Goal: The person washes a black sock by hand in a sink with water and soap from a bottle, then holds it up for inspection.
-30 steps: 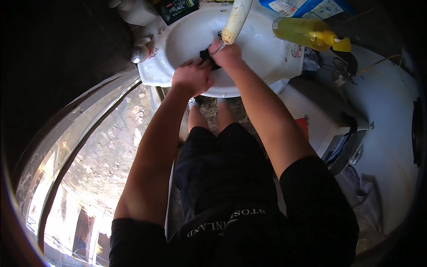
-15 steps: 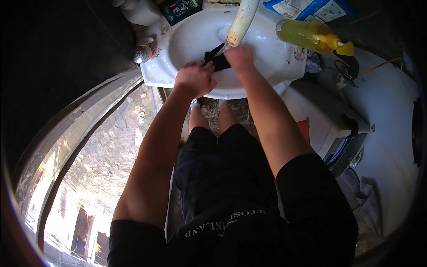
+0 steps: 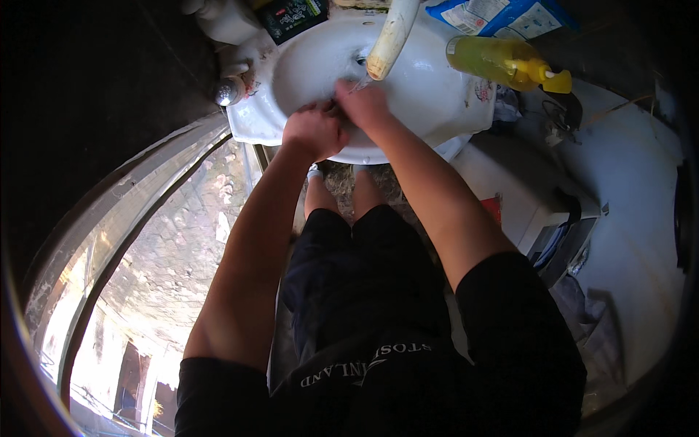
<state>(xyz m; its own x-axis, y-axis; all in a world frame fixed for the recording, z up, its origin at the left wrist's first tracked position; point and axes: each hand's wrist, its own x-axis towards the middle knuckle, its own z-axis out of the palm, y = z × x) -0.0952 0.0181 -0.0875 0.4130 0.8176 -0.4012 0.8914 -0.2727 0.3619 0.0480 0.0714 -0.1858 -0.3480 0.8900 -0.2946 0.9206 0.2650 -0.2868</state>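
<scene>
Both of my hands are close together over the front left of the white sink (image 3: 429,109). My left hand (image 3: 314,131) is closed, fingers curled around a black cloth (image 3: 334,109), of which only a small dark bit shows between the hands. My right hand (image 3: 362,104), a little blurred, is also closed and presses against the same cloth from the right. A thin stream of water from the whitish spout (image 3: 390,45) falls onto the back of my right hand. Most of the cloth is hidden under my fingers.
On the sink's right rim lies a yellow pump bottle (image 3: 495,60), with a blue packet (image 3: 502,16) behind it. A black box (image 3: 293,17) and a white bottle (image 3: 229,23) stand at the back left. A silver-topped shaker (image 3: 228,91) is on the left rim.
My right hand has moved left and nearer to my left hand. The black cloth, earlier spread between the hands, is now bunched and mostly covered. The drain hole has come into view.
</scene>
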